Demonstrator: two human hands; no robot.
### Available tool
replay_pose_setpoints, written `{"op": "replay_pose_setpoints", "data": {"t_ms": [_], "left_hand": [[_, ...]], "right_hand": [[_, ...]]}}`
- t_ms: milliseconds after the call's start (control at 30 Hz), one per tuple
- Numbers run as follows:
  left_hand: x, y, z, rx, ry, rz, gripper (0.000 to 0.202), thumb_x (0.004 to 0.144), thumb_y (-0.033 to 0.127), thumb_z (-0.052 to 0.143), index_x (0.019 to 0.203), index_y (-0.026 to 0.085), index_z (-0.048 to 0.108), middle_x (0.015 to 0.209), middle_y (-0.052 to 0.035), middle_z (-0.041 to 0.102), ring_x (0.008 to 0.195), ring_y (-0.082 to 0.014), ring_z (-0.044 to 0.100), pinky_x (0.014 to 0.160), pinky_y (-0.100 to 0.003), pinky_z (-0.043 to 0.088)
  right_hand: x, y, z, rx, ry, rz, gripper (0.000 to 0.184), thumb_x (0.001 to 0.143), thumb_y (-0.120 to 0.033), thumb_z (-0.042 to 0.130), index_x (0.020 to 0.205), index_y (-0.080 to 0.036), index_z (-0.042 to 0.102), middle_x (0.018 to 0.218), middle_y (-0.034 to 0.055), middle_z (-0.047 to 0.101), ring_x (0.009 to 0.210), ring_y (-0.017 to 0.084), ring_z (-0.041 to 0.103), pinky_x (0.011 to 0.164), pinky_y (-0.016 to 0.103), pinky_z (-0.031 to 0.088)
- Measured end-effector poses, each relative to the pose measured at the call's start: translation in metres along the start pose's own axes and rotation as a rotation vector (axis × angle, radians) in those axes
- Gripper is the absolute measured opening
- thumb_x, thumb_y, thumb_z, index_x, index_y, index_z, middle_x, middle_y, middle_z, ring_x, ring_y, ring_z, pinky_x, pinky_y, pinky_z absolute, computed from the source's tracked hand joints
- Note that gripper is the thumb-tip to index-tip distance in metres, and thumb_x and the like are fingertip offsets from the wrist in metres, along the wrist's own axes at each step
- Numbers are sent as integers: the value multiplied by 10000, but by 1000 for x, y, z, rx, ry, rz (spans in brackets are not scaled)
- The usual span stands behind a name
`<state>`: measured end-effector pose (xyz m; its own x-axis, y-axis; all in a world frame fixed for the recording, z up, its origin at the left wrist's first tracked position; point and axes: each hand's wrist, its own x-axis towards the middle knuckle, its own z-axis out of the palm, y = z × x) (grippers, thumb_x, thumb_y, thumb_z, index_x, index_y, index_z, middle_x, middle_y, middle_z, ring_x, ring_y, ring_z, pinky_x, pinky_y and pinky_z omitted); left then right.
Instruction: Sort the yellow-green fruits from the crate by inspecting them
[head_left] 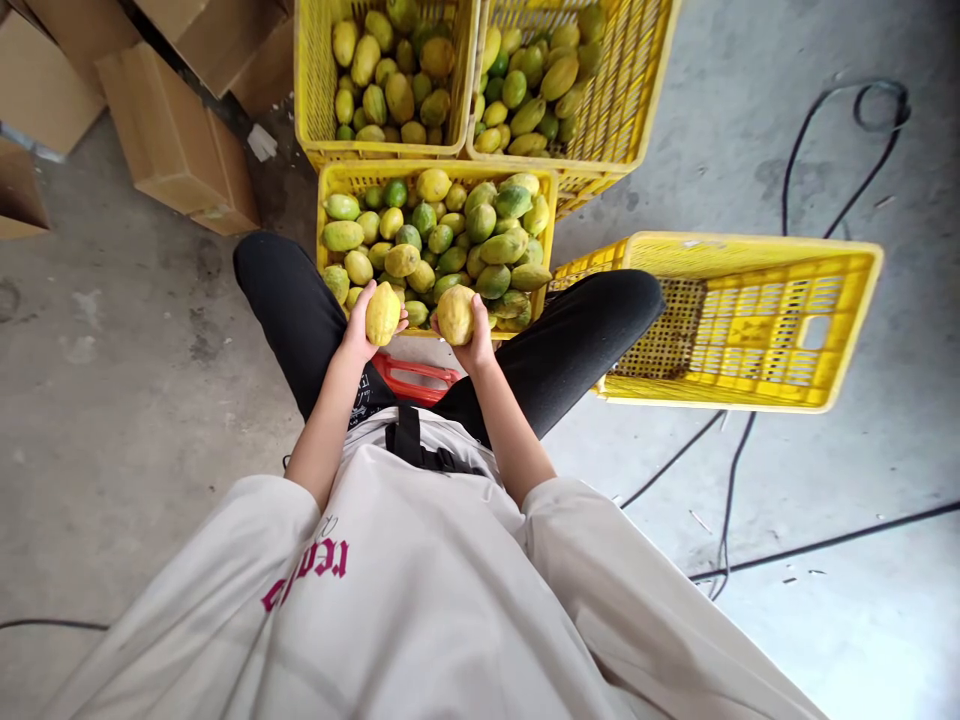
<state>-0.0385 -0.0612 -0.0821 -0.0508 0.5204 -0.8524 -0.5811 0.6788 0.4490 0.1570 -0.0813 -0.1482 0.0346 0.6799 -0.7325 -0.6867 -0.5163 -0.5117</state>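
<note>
I sit with my knees apart in front of a yellow crate (324, 215) full of green and yellow fruits. My left hand (361, 332) is wrapped round a yellow fruit (382, 312) just above the crate's near edge. My right hand (475, 343) grips a second yellow fruit (455, 314) beside it. Both hands are raised close together over my lap, a hand's width apart.
Two more yellow crates of fruit (315, 110) (637, 110) stand behind the near one. An empty yellow crate (847, 330) is at my right knee. Cardboard boxes (176, 140) lie at the far left. Black cables (750, 440) run across the concrete floor on the right. A red stool (416, 378) shows under me.
</note>
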Motion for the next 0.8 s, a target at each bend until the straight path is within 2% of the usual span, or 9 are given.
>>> {"op": "replay_pose_setpoints", "data": {"t_ms": [67,133,200,267,367,467,633,700,800], "left_hand": [[1,-2,0,19,-6,14,377,1132,626,777,1143,252,825,959,-71,850,1064,-287,911,961,-369,763],[1,-4,1,15,-10,34,306,1104,565,827,1156,264,813,1052,-73,862,1165,-294,891,1057,-423,745],[1,-5,2,-7,11,55,184,1133,459,789,1129,276,790,1107,-65,852,1267,-290,859,1140,-466,718],[0,-5,3,-20,40,58,127,1157,380,737,1080,282,762,1100,-61,834,1324,-290,831,1163,-468,710],[0,-2,4,-6,31,24,221,1186,434,675,1074,265,762,1044,-81,821,1279,-310,835,1123,-451,734],[1,0,2,7,-4,7,389,1209,530,585,1149,219,810,981,-114,818,1178,-347,871,1056,-473,766],[4,0,0,-76,-45,32,417,1199,544,598,1326,233,845,967,-124,836,1124,-393,920,939,-509,803],[3,0,2,-97,-30,14,446,1232,553,534,1302,239,843,921,-115,822,1095,-377,927,921,-490,806],[-1,2,6,-39,21,5,496,1273,566,470,1141,237,817,879,-107,804,1080,-329,916,956,-441,790]], "right_hand": [[2,0,-2,4,-9,-20,402,975,-627,881,1187,-325,721,1086,-7,869,1054,245,842,1045,447,741],[3,0,-4,-5,-23,-17,449,917,-595,945,1203,-336,716,1111,-16,869,1075,248,850,1065,456,744],[5,0,-6,-10,-27,-12,457,890,-604,952,1179,-325,734,1112,1,870,1111,268,864,1019,443,761],[6,0,-6,2,-20,-36,421,918,-630,900,1147,-306,760,1095,20,867,1150,290,873,944,423,774],[7,0,-7,5,-36,-63,381,973,-637,829,1131,-294,777,1058,29,861,1199,316,876,883,423,778],[8,-1,-7,-13,-27,-74,381,991,-662,816,1130,-312,757,1033,25,871,1218,318,858,924,437,773],[5,-3,-3,6,-3,-74,386,1001,-706,803,1118,-345,727,1003,10,866,1200,300,836,986,449,765],[3,-3,-1,21,19,-42,376,1014,-696,781,1110,-336,732,977,12,851,1173,303,848,951,452,772],[0,-2,1,-15,34,21,408,1030,-710,761,1112,-313,727,931,13,827,1100,303,867,904,442,767]]}}
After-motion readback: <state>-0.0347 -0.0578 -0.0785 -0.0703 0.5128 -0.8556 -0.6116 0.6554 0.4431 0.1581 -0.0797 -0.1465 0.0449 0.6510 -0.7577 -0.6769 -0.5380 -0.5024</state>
